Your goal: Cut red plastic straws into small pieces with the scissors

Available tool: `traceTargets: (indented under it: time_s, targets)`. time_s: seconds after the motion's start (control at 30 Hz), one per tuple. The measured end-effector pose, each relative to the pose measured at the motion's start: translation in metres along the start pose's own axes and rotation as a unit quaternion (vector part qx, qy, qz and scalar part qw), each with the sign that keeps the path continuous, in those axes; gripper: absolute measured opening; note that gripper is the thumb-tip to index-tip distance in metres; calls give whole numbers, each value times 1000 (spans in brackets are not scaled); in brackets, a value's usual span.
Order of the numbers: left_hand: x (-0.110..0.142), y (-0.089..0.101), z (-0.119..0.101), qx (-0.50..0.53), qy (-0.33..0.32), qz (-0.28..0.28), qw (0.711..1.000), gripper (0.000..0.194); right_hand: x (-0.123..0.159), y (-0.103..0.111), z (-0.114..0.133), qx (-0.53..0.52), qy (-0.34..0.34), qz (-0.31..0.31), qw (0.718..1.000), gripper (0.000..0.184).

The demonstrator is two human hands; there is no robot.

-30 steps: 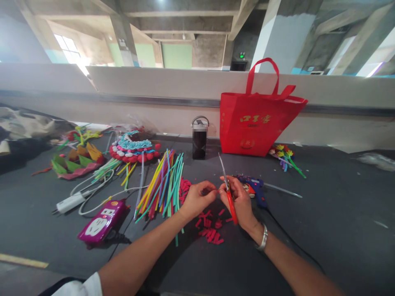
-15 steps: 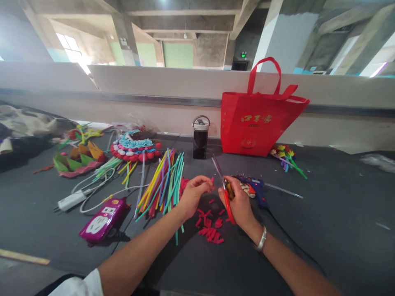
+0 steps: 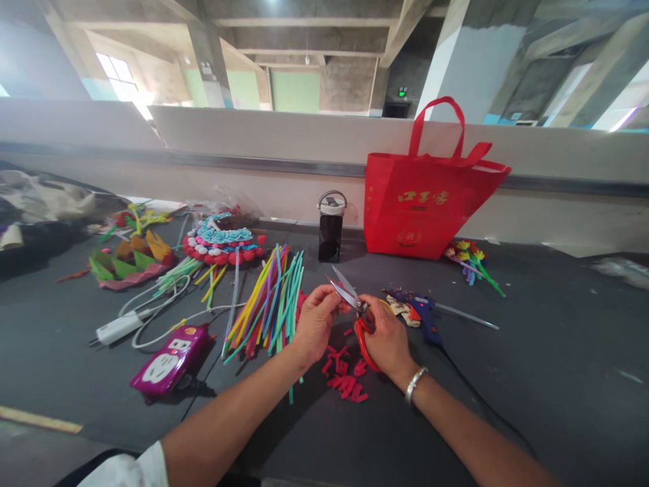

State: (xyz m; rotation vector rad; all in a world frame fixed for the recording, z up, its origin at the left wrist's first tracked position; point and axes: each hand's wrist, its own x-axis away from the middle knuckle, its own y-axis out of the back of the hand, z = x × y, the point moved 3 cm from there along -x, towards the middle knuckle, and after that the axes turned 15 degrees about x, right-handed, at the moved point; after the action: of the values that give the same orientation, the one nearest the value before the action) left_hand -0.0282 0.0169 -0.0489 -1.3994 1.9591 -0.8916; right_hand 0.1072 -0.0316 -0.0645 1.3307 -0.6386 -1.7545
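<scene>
My right hand [image 3: 389,341] is closed round the handles of a pair of scissors [image 3: 347,292], whose grips are red with some yellow. The blades are parted and point up and left, over the fingertips of my left hand [image 3: 315,323]. Those fingers are pinched on a small red piece [image 3: 345,307], mostly hidden by fingers and blades; it looks like the red cut scraps. Below both hands, several red scraps [image 3: 347,387] lie in a loose pile on the dark table [image 3: 314,439]. More red bits show behind my left hand.
Coloured strips [image 3: 268,297] lie left of my hands, near a purple power strip [image 3: 170,362] and a white plug [image 3: 119,329]. Behind stand a dark bottle [image 3: 330,237] and a red bag [image 3: 430,203]. A blue glue gun [image 3: 428,318] with a cord lies right.
The scissors have swung left and opened, their blades now over my left fingertips. My right hand has moved slightly left; my left hand has barely moved.
</scene>
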Motion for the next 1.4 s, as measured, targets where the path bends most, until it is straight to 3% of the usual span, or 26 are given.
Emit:
traceTargets:
  time_s: [1.4]
  targets:
    - [-3, 1, -1, 19, -3, 15, 1000, 13, 1, -1, 1, -26, -12, 34, 999, 37]
